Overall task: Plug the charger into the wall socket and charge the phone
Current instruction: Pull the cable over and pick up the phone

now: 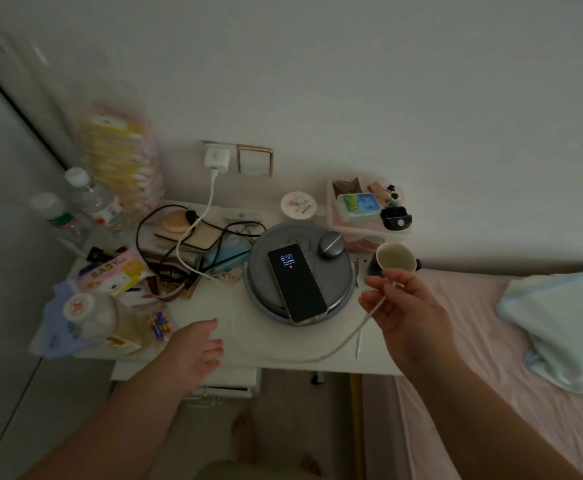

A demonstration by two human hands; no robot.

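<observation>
Right of centre, the right hand point(399, 306) is shown pinching the free end of the white cable point(345, 342) between its fingertips, plug end raised just beside the paper cup point(395, 257). Lower left of centre, the left hand point(196, 344) is held loosely open above the bedside table point(220, 306), holding nothing. The phone point(297, 284) lies face up, screen lit, on a round grey lid point(338, 289) at mid-frame, its lower edge overhanging toward the viewer. The charger point(216, 157) is already seated in the wall socket point(208, 144), upper centre. The remaining step is judged to be insertion: the phone is best steadied by the left hand, the connector aligned squarely with the port at the lower edge, and pushed straight so that the phone is not slid off the lid.
</observation>
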